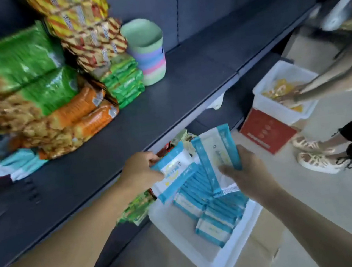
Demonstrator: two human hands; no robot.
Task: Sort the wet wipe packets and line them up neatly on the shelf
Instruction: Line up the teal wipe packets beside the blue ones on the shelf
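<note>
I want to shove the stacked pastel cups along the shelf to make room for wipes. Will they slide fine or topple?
The stacked pastel cups look like light plastic, so they probably slide easily on the smooth dark shelf. The stack is fairly tall for its base, so a push near the top might tip it; pushing low seems safer.

You held blue-and-white wipe packets (215,157) over a white bin (213,261), beside a dark grey shelf (186,82) with green snack bags (24,59) and pastel cups (148,53).

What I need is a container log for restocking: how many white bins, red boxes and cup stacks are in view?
White bins: 2
Red boxes: 1
Cup stacks: 1
Total: 4
</note>
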